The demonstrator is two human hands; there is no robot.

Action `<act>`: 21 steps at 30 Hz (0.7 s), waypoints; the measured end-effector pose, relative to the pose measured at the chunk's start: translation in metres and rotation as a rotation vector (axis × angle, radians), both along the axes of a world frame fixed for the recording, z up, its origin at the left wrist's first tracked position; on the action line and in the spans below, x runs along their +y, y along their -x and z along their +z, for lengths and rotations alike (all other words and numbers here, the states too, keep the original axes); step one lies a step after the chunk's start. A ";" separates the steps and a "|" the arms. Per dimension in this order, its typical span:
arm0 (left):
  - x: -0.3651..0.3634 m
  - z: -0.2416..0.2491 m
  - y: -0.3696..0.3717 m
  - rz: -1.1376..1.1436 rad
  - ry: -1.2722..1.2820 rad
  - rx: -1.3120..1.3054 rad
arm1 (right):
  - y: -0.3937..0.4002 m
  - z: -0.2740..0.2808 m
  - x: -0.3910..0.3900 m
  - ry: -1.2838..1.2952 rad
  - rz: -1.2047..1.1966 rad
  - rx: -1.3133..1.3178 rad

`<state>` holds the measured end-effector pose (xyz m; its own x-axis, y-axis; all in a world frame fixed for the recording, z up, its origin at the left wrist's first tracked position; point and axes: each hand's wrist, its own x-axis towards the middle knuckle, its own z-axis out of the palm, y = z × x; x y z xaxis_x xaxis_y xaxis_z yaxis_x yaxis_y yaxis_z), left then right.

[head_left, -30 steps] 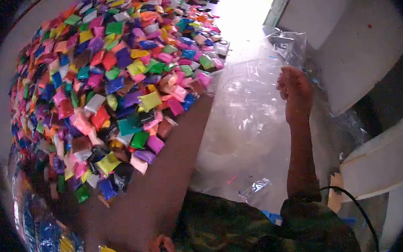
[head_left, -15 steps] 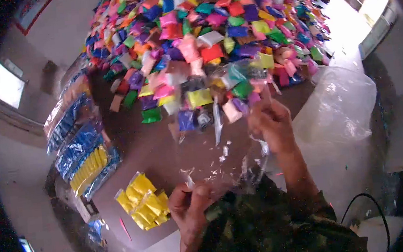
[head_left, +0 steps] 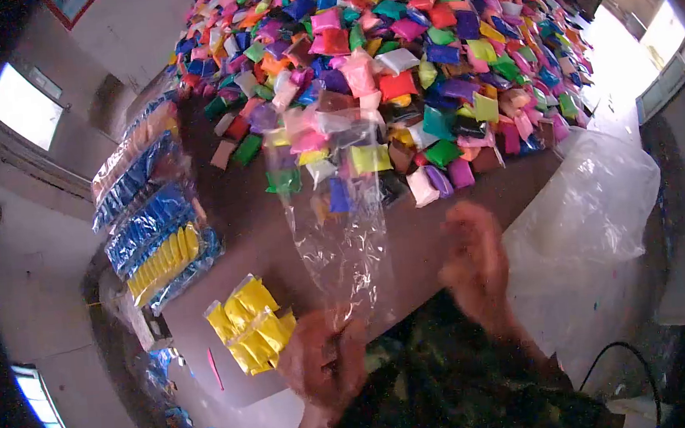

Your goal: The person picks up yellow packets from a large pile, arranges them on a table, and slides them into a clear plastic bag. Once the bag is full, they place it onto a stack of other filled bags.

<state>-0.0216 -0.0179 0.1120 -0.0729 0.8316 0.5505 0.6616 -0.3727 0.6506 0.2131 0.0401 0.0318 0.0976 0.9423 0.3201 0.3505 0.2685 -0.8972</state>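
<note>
A clear plastic bag (head_left: 341,246) stands up from my left hand (head_left: 326,360), whose fingers are closed on its lower end. Through the film, parts of the pile behind it show. My right hand (head_left: 474,256) is apart from the bag, over the front right of the table; its fingers are smeared by motion, so I cannot make out whether they are open. Just left of my left hand lie yellow packets (head_left: 251,326) in two rows on the brown tabletop (head_left: 246,221).
A big heap of small coloured packets (head_left: 394,57) covers the table's far side. Filled clear bags of blue, yellow and pink packets (head_left: 149,213) line the left edge. A large translucent bag (head_left: 590,194) hangs at the right. Near the front left corner lies a thin pink strip (head_left: 215,369).
My right hand has come off the bag and moved slightly down. The bag, stretched between both hands before, now stands upright from my left hand. The view has shifted a little.
</note>
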 end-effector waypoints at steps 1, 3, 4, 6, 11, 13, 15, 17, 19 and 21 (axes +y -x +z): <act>-0.002 -0.006 -0.005 0.030 0.064 -0.094 | 0.005 0.008 -0.009 -0.077 0.080 -0.094; -0.009 -0.021 -0.017 0.089 0.195 -0.281 | 0.022 0.027 -0.023 -0.199 0.222 -0.261; -0.010 -0.021 -0.024 0.050 0.219 -0.371 | 0.030 0.031 -0.027 -0.234 0.274 -0.311; -0.008 -0.018 -0.037 -0.029 0.264 -0.550 | 0.040 0.025 -0.032 -0.196 0.299 -0.294; -0.004 0.003 -0.048 -0.327 0.235 -0.251 | 0.046 -0.014 -0.033 0.123 0.205 0.418; -0.003 0.007 -0.045 -0.365 0.187 -0.042 | 0.045 -0.012 -0.035 0.324 0.158 0.518; -0.004 0.005 -0.040 -0.340 0.156 0.145 | 0.039 -0.002 -0.030 0.246 0.065 0.113; 0.006 -0.002 -0.033 -0.307 0.110 0.313 | 0.028 0.008 -0.024 0.209 0.092 0.145; 0.017 -0.011 -0.030 -0.307 0.086 0.481 | 0.022 0.018 -0.019 0.151 0.109 0.105; 0.023 -0.021 -0.031 -0.334 0.086 0.650 | 0.020 0.024 -0.017 0.075 0.124 -0.007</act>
<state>0.0096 0.0051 0.0906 0.5108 0.7947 0.3280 0.7838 -0.5872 0.2022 0.1936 0.0230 0.0559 -0.0228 0.9684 0.2484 0.3248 0.2421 -0.9143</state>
